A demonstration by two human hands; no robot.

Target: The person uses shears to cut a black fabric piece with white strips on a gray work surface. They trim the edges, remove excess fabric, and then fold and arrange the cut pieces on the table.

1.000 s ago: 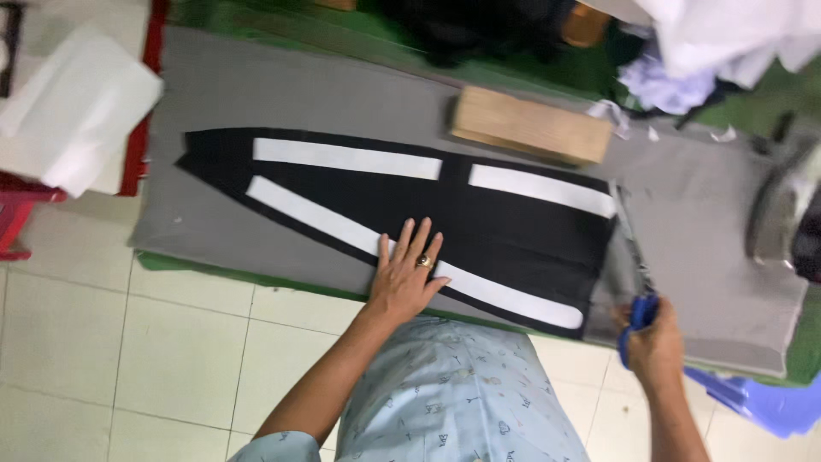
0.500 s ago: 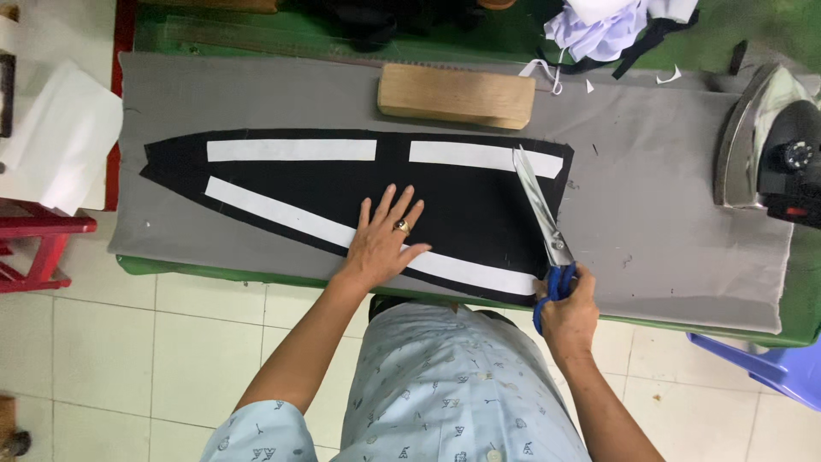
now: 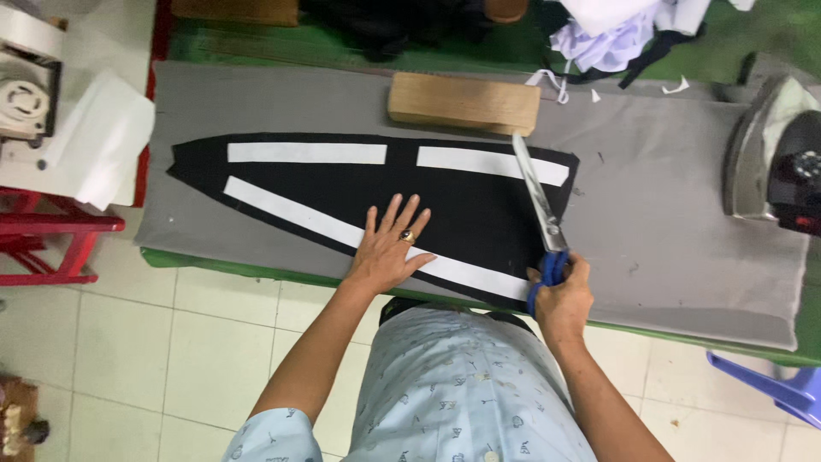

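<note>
The left hand (image 3: pixel 389 248) lies flat, fingers spread, on the black fabric piece (image 3: pixel 445 210) spread across the grey tabletop (image 3: pixel 667 205). At the fabric's right end, the right hand (image 3: pixel 560 295) has its fingers closed around blue-handled scissors (image 3: pixel 539 201), blades lying over the cloth toward the wooden block (image 3: pixel 464 103) beyond the fabric

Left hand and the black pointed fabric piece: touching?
Touching. The head view shows the left hand lying flat, fingers spread, on the black pointed fabric piece.

White tiled floor (image 3: pixel 171 342), red stool (image 3: pixel 51 235), blue plastic chair (image 3: pixel 770 385).
</note>
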